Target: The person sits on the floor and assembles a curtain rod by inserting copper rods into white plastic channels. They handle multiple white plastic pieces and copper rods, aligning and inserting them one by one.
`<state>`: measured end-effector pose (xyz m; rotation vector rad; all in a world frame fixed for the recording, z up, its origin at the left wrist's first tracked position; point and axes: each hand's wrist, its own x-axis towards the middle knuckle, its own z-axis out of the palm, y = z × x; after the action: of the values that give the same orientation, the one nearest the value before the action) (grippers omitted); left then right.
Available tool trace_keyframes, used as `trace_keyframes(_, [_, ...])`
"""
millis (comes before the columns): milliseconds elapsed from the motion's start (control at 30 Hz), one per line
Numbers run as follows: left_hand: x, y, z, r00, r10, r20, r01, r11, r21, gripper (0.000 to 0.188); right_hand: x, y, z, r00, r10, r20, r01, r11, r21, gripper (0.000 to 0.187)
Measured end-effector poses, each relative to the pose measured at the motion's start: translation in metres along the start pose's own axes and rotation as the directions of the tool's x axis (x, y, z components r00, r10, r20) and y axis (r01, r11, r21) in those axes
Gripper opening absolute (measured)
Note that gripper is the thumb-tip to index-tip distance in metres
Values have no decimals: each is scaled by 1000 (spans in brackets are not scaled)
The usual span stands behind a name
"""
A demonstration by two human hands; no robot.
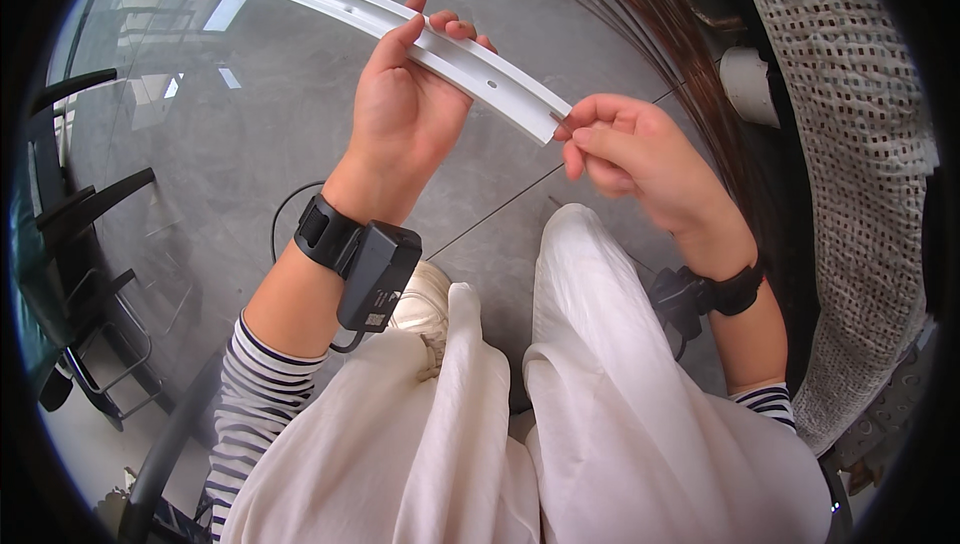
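A long white slotted channel rail [465, 69] runs from the upper left to its cut end in front of me. My left hand [410, 94] is closed round it from below, a short way back from that end, with the thumb over the near edge. At the cut end, my right hand [630, 149] is closed in a pinch. A thin brownish sliver [561, 124] shows between its fingertips and the rail; the rest of it is hidden by the fingers, and its kind is too small to tell.
A bundle of long thin brown rods [690, 74] lies on the grey floor [280, 114] at the right. Beside it are a white cylinder [748, 87] and a pale perforated cloth [850, 94]. Black chair parts [90, 204] stand at the left.
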<state>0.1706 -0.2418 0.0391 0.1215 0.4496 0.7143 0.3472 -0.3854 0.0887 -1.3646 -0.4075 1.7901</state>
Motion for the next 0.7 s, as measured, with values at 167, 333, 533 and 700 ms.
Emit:
trace_keyframes(167, [1, 2, -2, 999, -15, 35, 17, 999, -44, 27, -4, 4, -2, 999, -49, -16, 48, 999, -22, 22])
trace_keyframes(333, [0, 4, -2, 998, -23, 56, 26, 998, -54, 26, -15, -1, 5, 996, -34, -83, 21, 988, -154, 23])
trace_keyframes(533, [-1, 4, -2, 999, -24, 46, 27, 998, -57, 25, -12, 9, 7, 986, -104, -134, 79, 981, -178, 23])
trace_keyframes(700, [0, 4, -3, 998, -23, 64, 27, 998, -58, 25, -14, 9, 7, 988, -96, -123, 75, 984, -164, 23])
